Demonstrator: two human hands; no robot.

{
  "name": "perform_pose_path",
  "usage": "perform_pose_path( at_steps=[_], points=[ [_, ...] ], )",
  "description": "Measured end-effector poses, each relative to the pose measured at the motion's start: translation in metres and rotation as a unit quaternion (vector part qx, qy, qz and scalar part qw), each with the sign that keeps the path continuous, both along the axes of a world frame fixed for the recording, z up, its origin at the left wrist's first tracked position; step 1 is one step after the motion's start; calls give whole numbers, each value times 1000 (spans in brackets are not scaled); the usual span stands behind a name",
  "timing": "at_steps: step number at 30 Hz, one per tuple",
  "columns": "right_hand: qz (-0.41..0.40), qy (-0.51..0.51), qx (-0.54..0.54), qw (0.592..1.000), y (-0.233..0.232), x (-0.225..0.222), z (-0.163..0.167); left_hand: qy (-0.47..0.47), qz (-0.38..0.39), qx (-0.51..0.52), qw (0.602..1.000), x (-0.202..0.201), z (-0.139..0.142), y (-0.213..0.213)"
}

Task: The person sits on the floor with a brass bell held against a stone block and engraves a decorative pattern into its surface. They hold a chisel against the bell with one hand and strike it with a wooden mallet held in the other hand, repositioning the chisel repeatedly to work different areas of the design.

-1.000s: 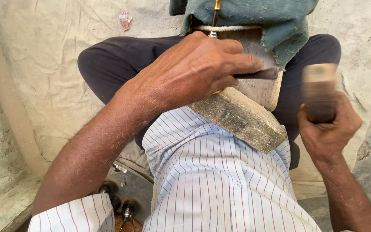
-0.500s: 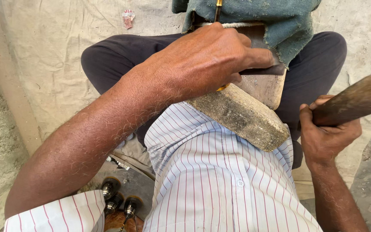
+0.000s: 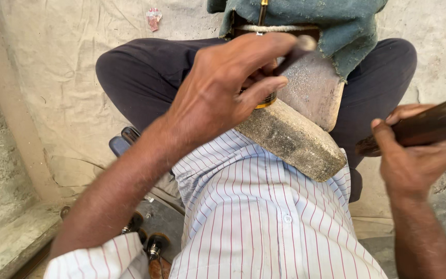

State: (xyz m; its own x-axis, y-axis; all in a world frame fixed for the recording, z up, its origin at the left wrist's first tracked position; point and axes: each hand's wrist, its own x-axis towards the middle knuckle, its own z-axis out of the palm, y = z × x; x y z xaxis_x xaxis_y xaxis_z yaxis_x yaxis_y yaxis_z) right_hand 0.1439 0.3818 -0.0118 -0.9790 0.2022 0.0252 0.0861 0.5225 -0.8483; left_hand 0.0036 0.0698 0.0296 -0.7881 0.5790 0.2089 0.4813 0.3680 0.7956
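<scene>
Stone block [image 3: 292,139] braced on my lap.
My left hand [image 3: 223,93] pinches a slim metal tool [image 3: 295,51]; my right hand [image 3: 414,160] clenches a wooden handle [image 3: 429,126].

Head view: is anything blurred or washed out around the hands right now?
Head view: soft, even daylight with no glare; the left hand and the stone block are sharp, the rod tip in its fingers is smeared, and the wooden handle in the right hand is slightly soft.

Two hands: left [image 3: 218,93], right [image 3: 414,160]. One wooden handle [image 3: 429,126], right edge. One stone block [image 3: 290,139], centre. One green cloth [image 3: 305,20], top. One pink scrap [image 3: 154,18], upper left.
</scene>
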Motion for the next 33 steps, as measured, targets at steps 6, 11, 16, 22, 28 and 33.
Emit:
perform_pose_path(
  at_steps=[6,11,16,22,28,33],
  points=[
    [198,32,412,889,18,-40,39,-21,148,62,987,39,-29,4],
    [184,-15,272,944,48,-57,35,-15,186,65,980,44,-34,10],
    [209,-20,282,936,82,-70,7,8,186,61,981,43,-33,12],
    [216,-53,327,918,88,-73,2,36,125,18,991,30,-20,8],
    [261,23,440,859,64,-46,19,17,37,-52,998,10,-2,11],
    [45,-80,110,990,34,-13,14,55,-35,-96,993,-5,0,17]
  ],
)
